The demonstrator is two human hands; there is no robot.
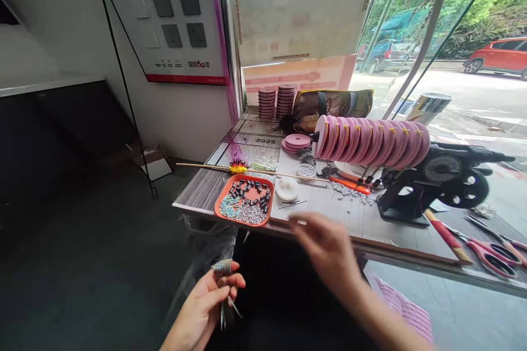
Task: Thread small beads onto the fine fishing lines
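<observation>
Fingers [236, 281] of the left hand [208, 301] are bent inward against the thumb and pinch a small bunch of thin pale strands [224, 315]; a greyish patterned wrap [222, 267] sits around 1 fingertip; the strands hang below the pinch, their long axis running mostly downward, with an end splaying to the right; part of the bunch is hidden by the hand. The right hand [325, 238] is blurred, fingers curled and pointing left, near the front edge of the table [197, 194]; how wide they are parted, and whether they have hold of anything, I cannot tell.

The orange tray [218, 209] lies on the table, beyond the left fingers and a little to their right, and to the left of the right fingertips; of the 2 hands, the right looks nearer to it; black pieces [236, 192] lie in its far part, teal pieces [229, 207] at the near left and silver pieces [254, 214] at the near right, on the right hand's side; thin needle-like tools [292, 204] lie just beyond the right fingertips, long axes nearly crosswise to the person, beside a round white pad [287, 188].
</observation>
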